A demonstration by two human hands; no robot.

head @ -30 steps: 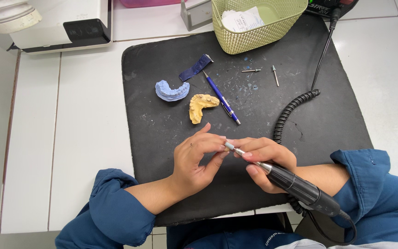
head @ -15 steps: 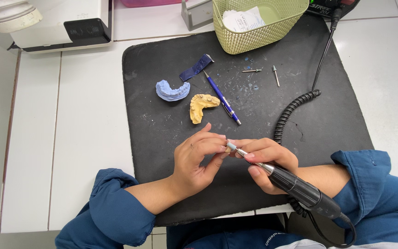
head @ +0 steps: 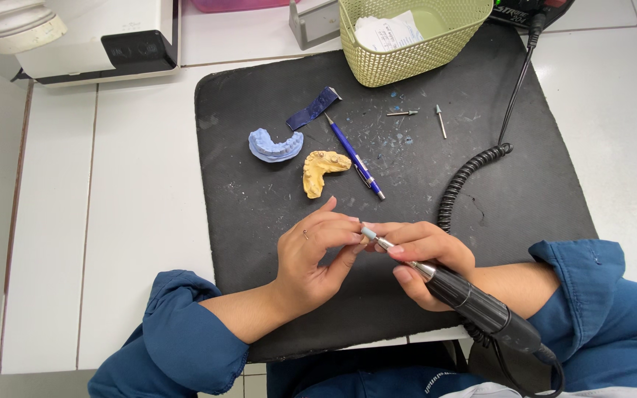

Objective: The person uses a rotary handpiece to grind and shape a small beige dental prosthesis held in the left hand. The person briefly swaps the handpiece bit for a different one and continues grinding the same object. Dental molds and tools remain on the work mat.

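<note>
Your right hand [head: 425, 262] has its fingers clamped round the black, cylindrical rotary handpiece [head: 481, 306]; its small pale grinding tip [head: 369, 234] sits between the fingertips of your left hand [head: 318, 254], which are pinched together at the tip; whether they hold a small piece there I cannot tell; the work looks mid-way, with the yellow stone jaw cast [head: 321, 169] and the blue one [head: 274, 145] lying apart on the dusty black mat [head: 259, 221] over the white surface [head: 134, 191]; two spare burs [head: 422, 116] and a blue pen [head: 354, 156] rest nearby
</note>
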